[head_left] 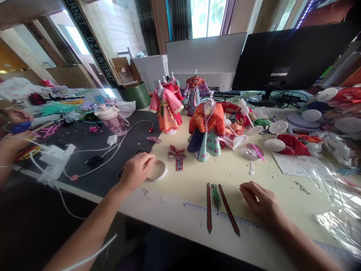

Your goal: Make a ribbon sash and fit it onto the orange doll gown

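My left hand rests fingers loosely curled on the small round white dish, light, rigid, best pinched at its rim, while my right hand lies empty, relaxed, nearer on the tabletop.

both hands down on the desk, bare forearms coming in from the bottom corners

left hand sits palm down, fingers curled loosely and pointing right, with the wrist fairly straight and the forearm running down toward the lower left edge. right hand is also palm down, lying low and relaxed, its fingers bent a bit and pointing left toward the middle. that forearm heads off to the bottom right corner. the two hands are well apart, left one a little further forward than the right. neither one is making a tight fist; can't tell whether the left is actually pinching anything.
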`<state>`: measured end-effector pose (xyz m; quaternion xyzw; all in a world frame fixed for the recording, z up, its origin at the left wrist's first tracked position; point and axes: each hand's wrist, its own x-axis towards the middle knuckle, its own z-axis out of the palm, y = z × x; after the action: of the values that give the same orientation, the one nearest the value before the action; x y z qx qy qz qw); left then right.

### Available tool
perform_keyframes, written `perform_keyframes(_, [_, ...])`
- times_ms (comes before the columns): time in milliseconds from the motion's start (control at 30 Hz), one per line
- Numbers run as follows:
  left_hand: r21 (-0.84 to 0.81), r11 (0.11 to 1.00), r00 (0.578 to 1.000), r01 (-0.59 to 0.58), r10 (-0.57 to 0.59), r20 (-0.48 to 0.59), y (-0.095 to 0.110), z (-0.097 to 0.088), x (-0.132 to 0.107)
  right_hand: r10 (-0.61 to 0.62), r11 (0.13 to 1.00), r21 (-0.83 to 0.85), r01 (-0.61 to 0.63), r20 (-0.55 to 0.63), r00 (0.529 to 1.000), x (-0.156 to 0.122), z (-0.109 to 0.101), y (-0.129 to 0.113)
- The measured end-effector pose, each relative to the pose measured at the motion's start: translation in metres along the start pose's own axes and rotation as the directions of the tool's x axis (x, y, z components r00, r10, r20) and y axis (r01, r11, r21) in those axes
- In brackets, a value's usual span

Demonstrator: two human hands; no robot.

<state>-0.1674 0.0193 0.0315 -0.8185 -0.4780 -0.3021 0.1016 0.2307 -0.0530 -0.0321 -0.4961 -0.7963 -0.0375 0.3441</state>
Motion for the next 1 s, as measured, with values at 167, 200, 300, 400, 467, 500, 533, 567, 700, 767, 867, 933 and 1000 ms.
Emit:
perform_keyframes(167, [-0.05, 0.999, 0.967, 0.006, 0.007, 0.254, 0.001, 0.012, 0.022, -0.006, 1.0, -0.012, 0.006, -0.004, 1.0, 0.0, 0.0, 0.002])
perform_keyframes(200, [-0.057, 0.998, 0.95, -0.015, 0.032, 0.31, 0.006, 0.017, 0.026, -0.008, 1.0, -0.012, 0.008, -0.006, 1.0, 0.0, 0.0, 0.002])
perform_keyframes(300, [-0.079, 0.992, 0.884, -0.096, 0.122, 0.45, 0.02, 0.034, 0.035, -0.009, 1.0, -0.008, 0.009, -0.004, 1.0, -0.001, -0.001, 0.003])
perform_keyframes(400, [-0.102, 0.987, 0.855, -0.124, 0.158, 0.493, 0.032, 0.05, 0.039, -0.004, 1.0, -0.005, 0.004, 0.007, 1.0, -0.002, -0.001, 0.003])
perform_keyframes(467, [-0.11, 0.986, 0.85, -0.123, 0.162, 0.501, 0.037, 0.057, 0.039, -0.007, 1.0, -0.008, 0.007, 0.009, 1.0, -0.003, -0.001, 0.004])
perform_keyframes(500, [-0.116, 0.986, 0.851, -0.118, 0.16, 0.501, 0.038, 0.059, 0.039, -0.008, 1.0, -0.009, 0.008, 0.008, 1.0, -0.003, -0.001, 0.004])
perform_keyframes(533, [-0.122, 0.987, 0.854, -0.109, 0.156, 0.496, 0.038, 0.059, 0.038, -0.01, 1.0, -0.01, 0.01, 0.007, 1.0, -0.002, -0.001, 0.005])
perform_keyframes(567, [-0.126, 0.987, 0.861, -0.097, 0.147, 0.486, 0.038, 0.057, 0.038, -0.011, 1.0, -0.01, 0.011, 0.007, 1.0, -0.002, -0.001, 0.005])
perform_keyframes(700, [-0.184, 0.981, 0.902, 0.069, 0.017, 0.43, 0.032, 0.033, 0.037, -0.009, 1.0, 0.003, 0.009, 0.01, 1.0, -0.002, -0.001, 0.004])
perform_keyframes(767, [-0.341, 0.873, 0.873, 0.349, -0.17, 0.457, 0.028, 0.017, 0.037, -0.008, 1.0, 0.011, 0.008, 0.015, 1.0, -0.002, -0.001, 0.004])
perform_keyframes(867, [-0.516, 0.627, 0.797, 0.583, -0.319, 0.513, 0.023, -0.001, 0.037, -0.006, 1.0, 0.009, 0.005, 0.025, 1.0, -0.003, -0.001, 0.004])
perform_keyframes(933, [-0.616, 0.468, 0.771, 0.634, -0.33, 0.544, 0.021, -0.007, 0.037, -0.007, 1.0, 0.0, 0.008, 0.026, 1.0, -0.003, 0.0, 0.005])
perform_keyframes(1000, [-0.69, 0.331, 0.764, 0.644, -0.318, 0.561, 0.019, -0.011, 0.037, -0.01, 1.0, -0.007, 0.01, 0.024, 1.0, -0.003, 0.0, 0.005])
